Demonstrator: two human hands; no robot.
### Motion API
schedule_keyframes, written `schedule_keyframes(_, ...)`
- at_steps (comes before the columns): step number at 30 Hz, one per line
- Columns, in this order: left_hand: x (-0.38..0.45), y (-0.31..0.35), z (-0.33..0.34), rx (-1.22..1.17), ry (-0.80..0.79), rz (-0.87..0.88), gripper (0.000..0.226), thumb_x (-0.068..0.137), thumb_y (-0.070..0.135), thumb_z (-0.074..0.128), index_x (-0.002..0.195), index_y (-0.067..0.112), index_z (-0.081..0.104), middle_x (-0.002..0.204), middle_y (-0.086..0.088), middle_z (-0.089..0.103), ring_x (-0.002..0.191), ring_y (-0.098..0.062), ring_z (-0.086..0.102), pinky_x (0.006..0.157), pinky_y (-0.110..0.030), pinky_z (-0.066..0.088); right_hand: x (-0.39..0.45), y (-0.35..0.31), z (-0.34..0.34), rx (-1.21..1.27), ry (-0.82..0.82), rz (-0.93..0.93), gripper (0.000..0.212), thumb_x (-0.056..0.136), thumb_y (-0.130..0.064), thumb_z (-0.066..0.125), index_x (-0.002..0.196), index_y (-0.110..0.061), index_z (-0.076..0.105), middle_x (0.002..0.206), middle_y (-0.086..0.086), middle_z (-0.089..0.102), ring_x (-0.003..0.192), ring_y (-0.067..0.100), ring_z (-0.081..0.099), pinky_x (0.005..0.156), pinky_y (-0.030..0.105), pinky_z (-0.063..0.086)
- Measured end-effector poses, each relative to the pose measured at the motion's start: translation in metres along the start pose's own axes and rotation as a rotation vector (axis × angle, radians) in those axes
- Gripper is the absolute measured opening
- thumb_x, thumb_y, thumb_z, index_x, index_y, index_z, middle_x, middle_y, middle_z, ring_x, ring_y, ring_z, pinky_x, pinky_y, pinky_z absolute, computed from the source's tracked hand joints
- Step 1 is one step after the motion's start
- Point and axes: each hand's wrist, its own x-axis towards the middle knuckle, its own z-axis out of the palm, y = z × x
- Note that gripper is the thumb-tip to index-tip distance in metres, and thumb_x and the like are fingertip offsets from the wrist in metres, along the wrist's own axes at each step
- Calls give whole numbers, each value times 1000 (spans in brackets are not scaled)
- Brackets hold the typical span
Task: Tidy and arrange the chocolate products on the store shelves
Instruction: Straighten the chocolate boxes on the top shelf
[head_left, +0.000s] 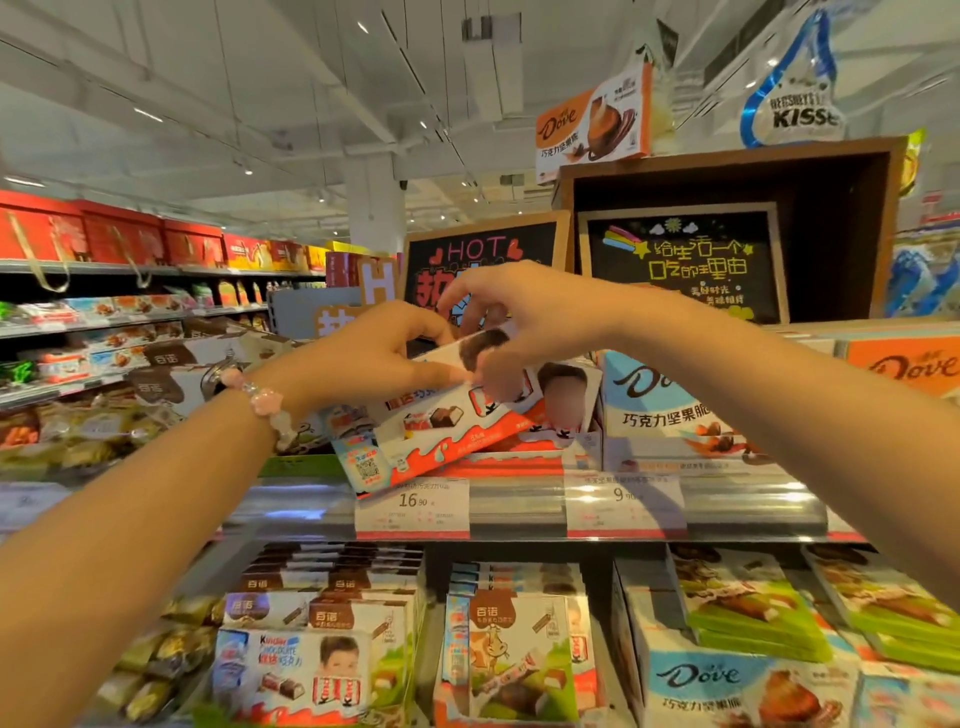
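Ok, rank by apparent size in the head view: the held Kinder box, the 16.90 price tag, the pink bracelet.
1. Kinder box, largest.
2. 16.90 price tag.
3. Pink bracelet, smallest, though it is nearer the camera, so its true size is unsure.

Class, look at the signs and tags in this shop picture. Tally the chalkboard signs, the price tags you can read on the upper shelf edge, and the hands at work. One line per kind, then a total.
Chalkboard signs: 2, the HOT sign and the rainbow sign
Price tags: 2, the 16.90 tag and the 9.90 tag
Hands: 2, the left hand and the right hand
Total: 6
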Motion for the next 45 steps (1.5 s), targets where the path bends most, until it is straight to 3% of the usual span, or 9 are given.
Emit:
schedule_keyframes(4, -5, -6, -4, -159, -4, -21, 26, 80, 39, 67, 92, 18, 59, 96, 3, 67, 88, -12, 66, 75, -34, 55, -6, -2, -7, 3, 46, -16, 41, 77, -24, 75, 115, -17, 62, 85, -22, 54, 79, -10, 52, 69, 4, 37)
schedule_keyframes(9, 8, 2, -11, -408, -63, -227, 108, 51, 91, 51, 127, 15, 54, 128, -9, 58, 121, -33, 50, 101, -45, 39, -36, 15, -49, 159, 131, 96, 16, 85, -16, 65, 99, -24, 63, 100, -9, 64, 91, 3, 64, 73, 19, 52)
schedule_keyframes(11, 5, -9, -10, -541, -125, -117, 102, 40, 90, 59, 124, 32, 55, 126, 7, 61, 122, -20, 52, 102, -39, 39, -51, 29, -66, 277, 229, 159, 17, 85, -13, 64, 100, -20, 63, 100, -5, 67, 89, 6, 68, 74, 23, 57)
schedule_keyframes(15, -1, -19, -9, -466, -126, -136, 89, 42, 70, 79, 117, 31, 52, 113, 12, 66, 108, -6, 61, 91, -30, 51, -60, 50, -71, 546, 446, 264, 16, 84, -11, 65, 96, -21, 63, 100, -1, 70, 91, 12, 69, 78, 29, 55)
schedule_keyframes(21, -1, -14, 1, -282, 52, -84, 38, 70, 8, 79, 100, 28, 67, 98, 9, 70, 92, -5, 66, 81, -29, 57, -37, 53, -29, 734, 621, 378, 15, 82, -9, 69, 92, -16, 60, 95, 3, 70, 87, 15, 69, 74, 31, 56)
schedule_keyframes(32, -3, -14, 3, -276, 191, -77, 33, 66, 9, 82, 94, 20, 69, 97, 4, 70, 87, -5, 66, 71, -19, 56, -24, 48, -13, 739, 368, 324, 16, 85, -8, 65, 91, -14, 51, 92, 4, 71, 84, 16, 71, 69, 33, 60)
schedule_keyframes(37, -4, -16, 6, -258, 228, -83, 34, 63, 10, 84, 91, 19, 67, 95, 6, 69, 87, -5, 66, 73, -20, 56, -30, 47, -7, 551, 210, 279, 27, 87, -5, 62, 108, -17, 49, 100, 2, 68, 91, 13, 67, 66, 23, 57)
schedule_keyframes(41, -3, -19, 7, -57, 340, -72, 61, 59, 22, 87, 110, 26, 54, 112, 12, 50, 101, 1, 50, 81, -7, 40, -34, 47, -9, 354, 125, 195, 48, 89, -5, 60, 130, -27, 46, 103, 6, 64, 92, 12, 63, 67, 19, 54)
schedule_keyframes(45, -3, -21, 5, 4, 274, -22, 91, 63, 25, 85, 138, 33, 34, 140, 12, 25, 127, 0, 22, 102, -19, 24, -36, 48, -2, 316, 88, 159, 45, 86, -4, 62, 125, -24, 54, 107, 8, 65, 100, 21, 64, 84, 39, 54)
